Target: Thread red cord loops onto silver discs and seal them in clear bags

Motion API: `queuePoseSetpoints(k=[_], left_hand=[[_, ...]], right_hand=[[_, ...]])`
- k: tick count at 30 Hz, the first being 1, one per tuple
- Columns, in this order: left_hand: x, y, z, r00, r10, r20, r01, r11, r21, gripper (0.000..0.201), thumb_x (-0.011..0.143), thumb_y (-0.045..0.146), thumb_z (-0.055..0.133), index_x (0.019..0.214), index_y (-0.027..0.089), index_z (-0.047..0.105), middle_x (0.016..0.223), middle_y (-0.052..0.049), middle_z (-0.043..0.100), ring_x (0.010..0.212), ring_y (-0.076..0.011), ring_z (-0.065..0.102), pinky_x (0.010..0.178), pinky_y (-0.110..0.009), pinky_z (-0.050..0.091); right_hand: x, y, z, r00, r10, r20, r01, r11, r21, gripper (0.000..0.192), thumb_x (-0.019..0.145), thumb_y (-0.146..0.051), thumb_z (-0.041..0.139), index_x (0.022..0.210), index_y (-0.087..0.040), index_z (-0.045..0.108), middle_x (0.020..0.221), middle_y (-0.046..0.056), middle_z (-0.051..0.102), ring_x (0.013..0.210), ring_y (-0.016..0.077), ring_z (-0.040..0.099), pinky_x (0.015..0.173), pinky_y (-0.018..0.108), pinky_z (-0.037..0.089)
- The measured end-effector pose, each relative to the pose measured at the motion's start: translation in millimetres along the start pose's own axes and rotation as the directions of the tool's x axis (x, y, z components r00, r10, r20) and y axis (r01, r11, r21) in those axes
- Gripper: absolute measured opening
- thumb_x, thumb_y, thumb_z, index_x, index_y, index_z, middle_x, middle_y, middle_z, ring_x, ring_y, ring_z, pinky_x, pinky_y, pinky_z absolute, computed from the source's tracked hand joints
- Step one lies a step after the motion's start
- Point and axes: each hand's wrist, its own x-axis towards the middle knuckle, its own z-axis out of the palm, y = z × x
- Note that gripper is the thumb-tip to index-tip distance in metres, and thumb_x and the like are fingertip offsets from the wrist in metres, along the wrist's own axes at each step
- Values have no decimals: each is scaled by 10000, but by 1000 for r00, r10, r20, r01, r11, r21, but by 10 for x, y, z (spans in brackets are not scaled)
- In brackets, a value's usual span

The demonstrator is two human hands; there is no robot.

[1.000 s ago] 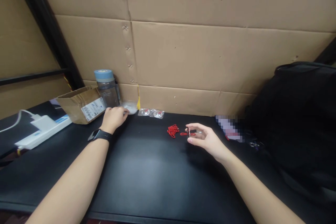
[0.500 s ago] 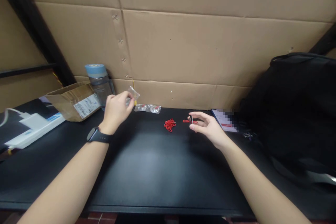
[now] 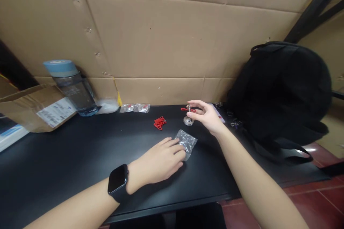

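My left hand [image 3: 163, 159], wearing a black watch [image 3: 117, 179], is low over the table. Its fingers are bent onto a clear plastic bag [image 3: 188, 143], and the thumb is hidden. To the upper right, the thumb and fingers of my right hand [image 3: 205, 116] pinch a small, thin metal piece [image 3: 189, 108]. Directly beneath it is a round silver metal disc [image 3: 188, 121]; I cannot tell whether the two are joined. A red cord [image 3: 184, 109] shows behind the right fingers. Between the hands and the back wall lies a bundle of red cords [image 3: 160, 123].
Two bagged discs [image 3: 134, 108] lie along the cardboard wall [image 3: 161, 50]. Farther left are crumpled clear plastic [image 3: 107, 106], a blue-lidded bottle [image 3: 72, 89] and a cardboard box [image 3: 51, 109]. A black backpack [image 3: 282, 89] stands on the right of the black table [image 3: 80, 157].
My left hand has come from the far left to the front middle, and the plastic bag with it. My right hand still pinches its piece; a silver disc now shows below. The view has turned right.
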Motion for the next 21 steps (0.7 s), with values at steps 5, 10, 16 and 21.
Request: queuePoseSetpoints(k=[5,10,16,21], left_hand=[[-48,-84,-91,997,0,75,4,998,-59,225,961,358,602,1162,259,623,1366,-62,605,1333,-312,517,1098,-467,431],[-66,-122,-96,997,-38,70,41,998,-38,391,960,369,606,1344,299,575,1331,-80,611,1260,-301,560,1048,-452,474],[-80,-194,-39,993,-81,80,85,995,-45,461,972,431,581,1407,290,523,1501,-84,518,1405,-319,451,1144,-503,400],[-86,-190,-20,986,-125,109,130,991,-39,489,986,455,545,1456,332,486,1570,-74,434,1453,-341,382,1154,-549,380]], right_hand=[[-7,-29,-8,999,-29,30,30,998,-58,560,703,-379,867,1206,-226,674,1179,77,668,955,201,689,894,370,575],[-54,-98,-44,987,-101,124,134,945,-299,491,734,-342,826,1187,-215,684,1132,84,681,895,203,675,733,322,570],[-216,-349,-32,910,-53,412,315,733,-603,424,730,-247,797,1142,-240,700,1044,41,709,864,186,656,773,300,521],[-325,-401,-53,857,193,477,252,652,-715,391,698,-259,795,1075,-241,692,889,11,722,744,179,659,674,263,476]])
